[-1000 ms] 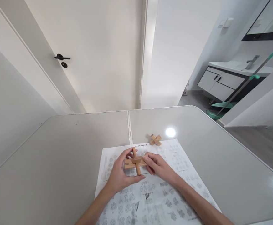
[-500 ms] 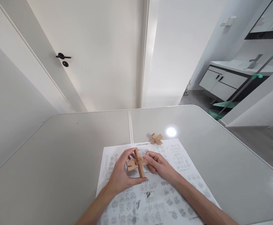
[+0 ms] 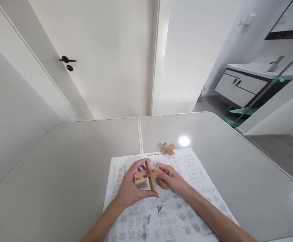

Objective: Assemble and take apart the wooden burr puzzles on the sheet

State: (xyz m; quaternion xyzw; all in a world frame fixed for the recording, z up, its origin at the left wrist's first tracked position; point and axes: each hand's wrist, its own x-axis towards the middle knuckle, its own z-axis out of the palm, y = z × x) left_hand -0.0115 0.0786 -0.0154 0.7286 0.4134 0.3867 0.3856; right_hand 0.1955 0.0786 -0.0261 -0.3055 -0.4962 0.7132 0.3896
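Note:
Between my two hands is a wooden interlocking puzzle point(image 3: 150, 175) of crossed blocks, held above a printed sheet point(image 3: 166, 218). My left hand point(image 3: 130, 188) curves around it, thumb at the bottom end of the upright block and fingers at its top. A wider block marked with a dark figure sticks out on the left, towards the palm. My right hand point(image 3: 169, 177) pinches the right end of the crosspiece between thumb and fingers. A second small wooden puzzle point(image 3: 168, 148), cross-shaped and assembled, lies beyond the hands at the sheet's far edge.
The sheet, covered with rows of small grey diagrams, lies on a pale grey table point(image 3: 60, 174) with a seam running away from me. Past the table stand a white door point(image 3: 111, 67) and, at right, a washbasin cabinet point(image 3: 239, 84) with a green-handled tool in front.
The marked block on the left has shifted slightly left, away from the upright block, and the upright block has turned a little. Both hands stay almost in place.

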